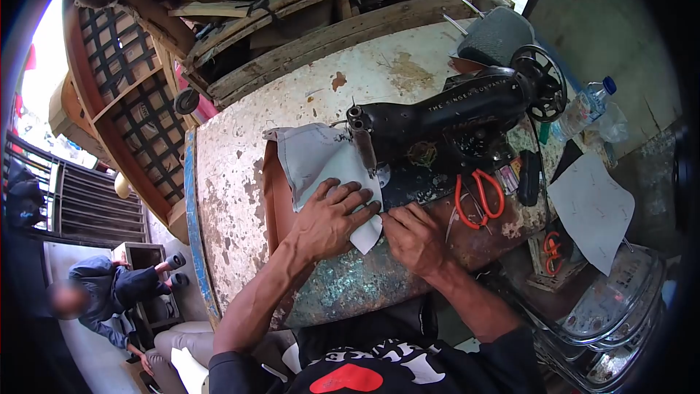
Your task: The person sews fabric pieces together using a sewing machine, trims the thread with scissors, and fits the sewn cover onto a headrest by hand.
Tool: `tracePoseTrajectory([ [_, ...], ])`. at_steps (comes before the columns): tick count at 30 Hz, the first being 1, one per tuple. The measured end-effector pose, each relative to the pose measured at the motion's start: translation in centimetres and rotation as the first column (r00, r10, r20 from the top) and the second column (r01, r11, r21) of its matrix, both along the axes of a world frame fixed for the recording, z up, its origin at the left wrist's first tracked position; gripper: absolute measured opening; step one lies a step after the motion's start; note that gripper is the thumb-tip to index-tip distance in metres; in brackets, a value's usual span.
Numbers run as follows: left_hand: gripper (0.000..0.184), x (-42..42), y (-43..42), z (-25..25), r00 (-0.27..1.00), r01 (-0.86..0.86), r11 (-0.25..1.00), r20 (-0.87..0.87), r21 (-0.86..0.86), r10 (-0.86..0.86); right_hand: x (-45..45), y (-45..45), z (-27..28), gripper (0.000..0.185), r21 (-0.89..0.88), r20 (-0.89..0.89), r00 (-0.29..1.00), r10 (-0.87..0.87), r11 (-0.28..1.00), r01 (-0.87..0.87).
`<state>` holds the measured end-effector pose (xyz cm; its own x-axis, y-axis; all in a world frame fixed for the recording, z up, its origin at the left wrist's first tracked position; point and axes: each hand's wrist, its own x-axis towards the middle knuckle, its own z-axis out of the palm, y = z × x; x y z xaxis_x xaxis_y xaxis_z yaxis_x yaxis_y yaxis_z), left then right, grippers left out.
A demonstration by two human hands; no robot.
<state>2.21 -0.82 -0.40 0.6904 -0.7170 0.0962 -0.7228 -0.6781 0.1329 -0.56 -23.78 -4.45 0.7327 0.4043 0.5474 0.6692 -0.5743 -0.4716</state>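
On the worn tabletop (232,175), at the machine (445,118): pressing cloth (317,153) flat with spread left hand (328,219), at its edge with curled right hand (413,238), unclear whether gripping; best to guide evenly, never tug.

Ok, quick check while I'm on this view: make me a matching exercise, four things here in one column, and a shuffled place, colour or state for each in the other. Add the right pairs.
Things
1. Sewing machine
2. Left hand
3. Bottle
4. Scissors beside the machine

Descriptions
A. Clear, with a blue cap
B. Orange-handled
C. Black, with lettering along its arm
D. Fingers spread on the pale cloth

Pairs: 1-C, 2-D, 3-A, 4-B
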Motion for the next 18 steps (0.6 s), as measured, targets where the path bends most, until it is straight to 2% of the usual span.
tracePoseTrajectory([
  [7,0.077,0.0,0.0,-0.1,1.000,0.005,1.000,0.010,-0.006,-0.005,-0.1,0.0,0.2,0.021,-0.012,-0.018,1.000,0.001,1.000,-0.001],
  [11,0.069,-0.3,0.0,-0.6,1.000,-0.006,1.000,0.020,-0.009,0.006,-0.5,0.1,0.0,0.021,-0.021,-0.017,1.000,-0.007,1.000,0.007],
  [13,0.066,-0.4,-0.1,-0.8,0.999,-0.010,1.000,0.044,-0.013,0.011,-1.1,-0.1,1.0,0.022,-0.164,0.000,0.998,-0.057,0.985,0.056],
  [18,0.067,-0.6,-0.1,-0.9,0.999,-0.045,0.999,-0.028,-0.006,0.045,-1.6,0.1,1.1,0.022,-0.192,0.020,0.994,-0.103,0.976,0.105],
])
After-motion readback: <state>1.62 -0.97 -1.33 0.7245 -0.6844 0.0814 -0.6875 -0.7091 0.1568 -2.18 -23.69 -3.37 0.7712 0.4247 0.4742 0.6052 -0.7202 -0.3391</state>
